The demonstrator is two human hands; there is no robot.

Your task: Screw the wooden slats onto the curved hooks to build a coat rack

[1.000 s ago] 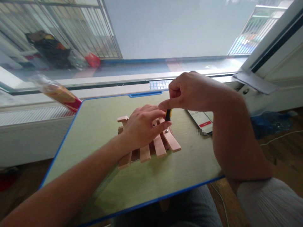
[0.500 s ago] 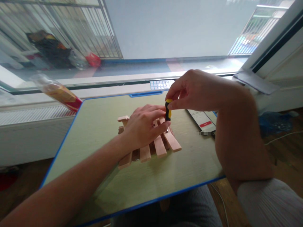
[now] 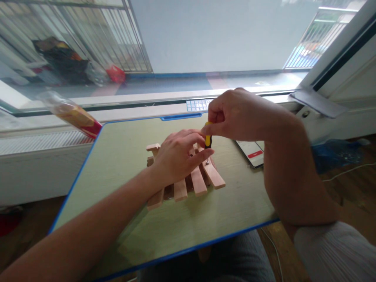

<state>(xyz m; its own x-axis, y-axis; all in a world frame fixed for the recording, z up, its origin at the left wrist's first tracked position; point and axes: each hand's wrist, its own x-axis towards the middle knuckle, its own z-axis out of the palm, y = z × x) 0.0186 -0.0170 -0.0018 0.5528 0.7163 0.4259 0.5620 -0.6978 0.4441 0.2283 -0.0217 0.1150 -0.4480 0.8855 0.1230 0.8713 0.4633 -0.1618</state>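
A small wooden slatted piece, its strips set side by side on cross pieces, lies on the folding table. My left hand rests across the slats, its thumb and fingertips closed around the lower part of a short yellow-and-black screwdriver. From above, my right hand pinches the top of the upright handle. The screwdriver's tip is hidden behind my left thumb. A small metal screw head shows on the rightmost slat, near that thumb.
A phone with a lit screen lies right of the slats, partly behind my right arm. At the table's left back corner leans a plastic bottle. A window sill runs behind the table's blue edge.
My right hand has turned at the wrist and shifted slightly, and the screwdriver handle has rotated. My right forearm has moved a little left. The left hand and slats stay almost still.
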